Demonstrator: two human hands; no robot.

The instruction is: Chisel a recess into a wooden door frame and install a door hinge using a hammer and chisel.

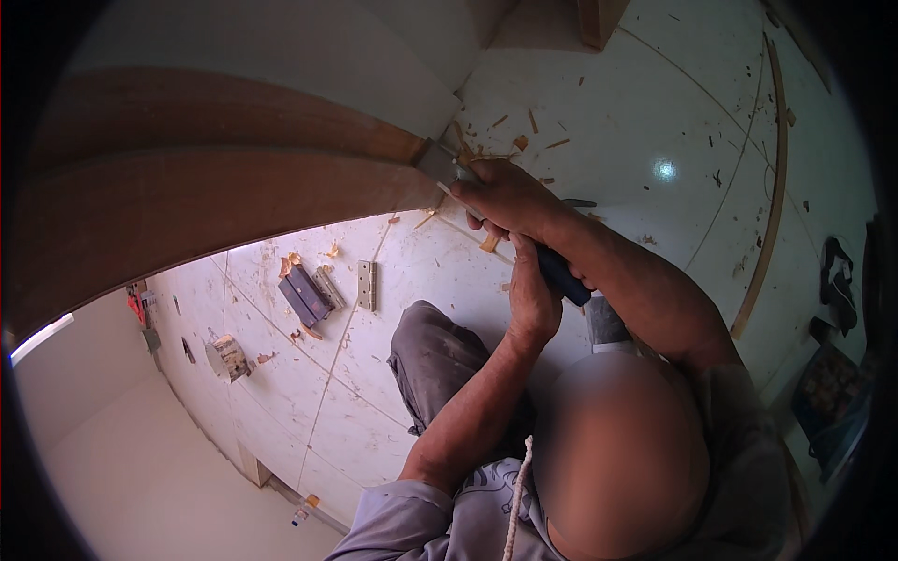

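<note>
At the end of a brown wooden panel (pixel 234 182), a grey metal plate (pixel 434 161) lies against the edge; it resembles a hinge leaf. My right hand (pixel 500 198) is closed beside this plate, with the thumb near it, and whatever its fingers hold is mostly hidden. Just below, my left hand (pixel 535 297) wraps round the dark blue handle (pixel 561 275) of a tool. That tool's front end disappears behind my right hand. A dark metal tip (pixel 580 203) shows past my right wrist; I cannot tell what it belongs to.
On the white tiled floor lie a loose hinge (pixel 367 285), a dark purple box (pixel 305 297), a pale block-like object (pixel 227 358) and scattered wood chips (pixel 521 143). A long wooden strip (pixel 774 187) runs along the right, near dark shoes (pixel 838 280). My bent knee (pixel 435 351) is close by.
</note>
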